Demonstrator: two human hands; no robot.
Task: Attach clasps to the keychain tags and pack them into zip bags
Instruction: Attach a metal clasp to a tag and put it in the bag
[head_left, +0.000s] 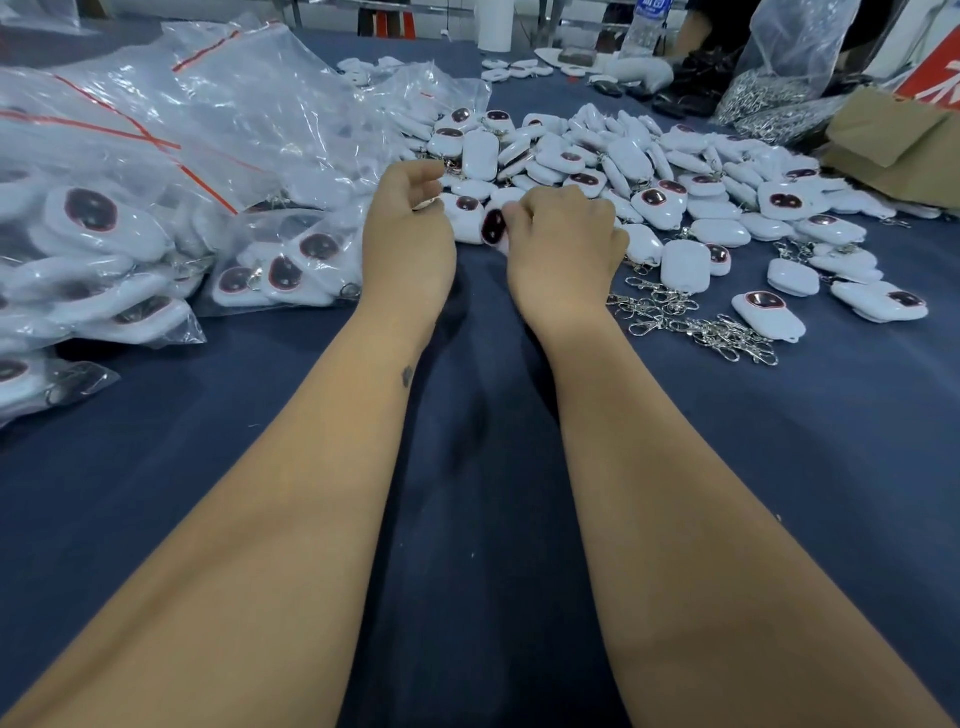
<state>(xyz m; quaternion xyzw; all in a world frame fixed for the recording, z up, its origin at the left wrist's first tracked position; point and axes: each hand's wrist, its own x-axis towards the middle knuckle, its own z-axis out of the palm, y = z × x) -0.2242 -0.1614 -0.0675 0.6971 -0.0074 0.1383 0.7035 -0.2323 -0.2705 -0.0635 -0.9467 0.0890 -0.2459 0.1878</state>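
Observation:
Both my hands reach into the near edge of a big heap of white keychain tags (628, 156) with dark oval faces. My right hand (563, 244) pinches one tag (493, 227) with curled fingers. My left hand (408, 234) has its fingers curled around something small near a tag at its fingertips; what it holds is mostly hidden. A loose pile of silver clasps (691, 319) lies to the right of my right wrist. Clear zip bags (130, 171) with red seal strips, filled with tags, are stacked on the left.
Everything lies on a dark blue cloth-covered table (478, 467). A brown cardboard box (898, 150) and a plastic bag of metal clasps (769, 98) stand at the back right. A water bottle (647, 26) and another person's dark clothing are at the far edge.

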